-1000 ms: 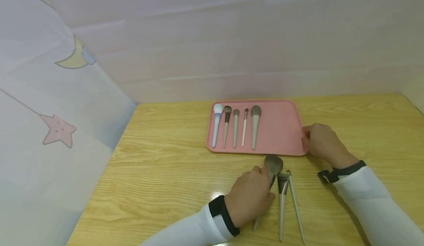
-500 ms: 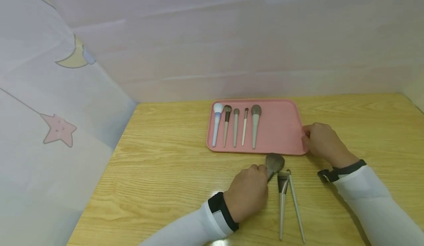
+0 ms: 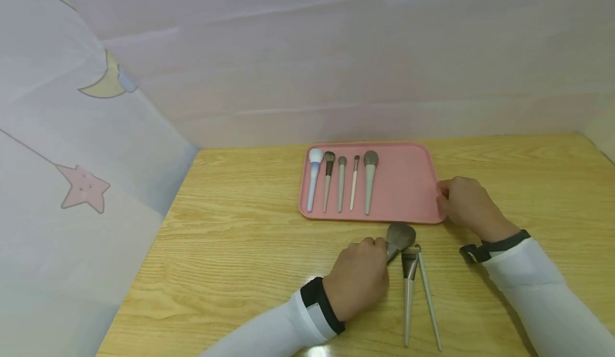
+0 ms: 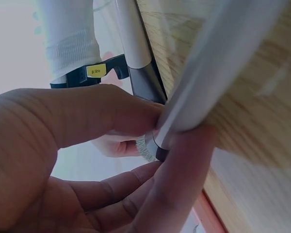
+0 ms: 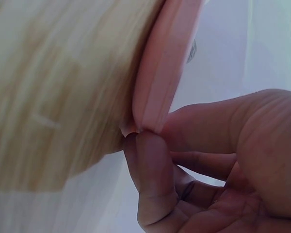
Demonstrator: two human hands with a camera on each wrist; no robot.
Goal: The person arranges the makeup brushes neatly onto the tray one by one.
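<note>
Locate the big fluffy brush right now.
Head view: the big fluffy brush lies gripped in the left hand, just in front of the pink tray.

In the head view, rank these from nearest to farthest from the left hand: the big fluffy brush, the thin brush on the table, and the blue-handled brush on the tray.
From the left hand:
1. Big fluffy brush, gripped by that hand, just before the tray.
2. Thin brush, on the table to the hand's right.
3. Blue-handled brush, leftmost on the tray, beyond the hand.
</note>
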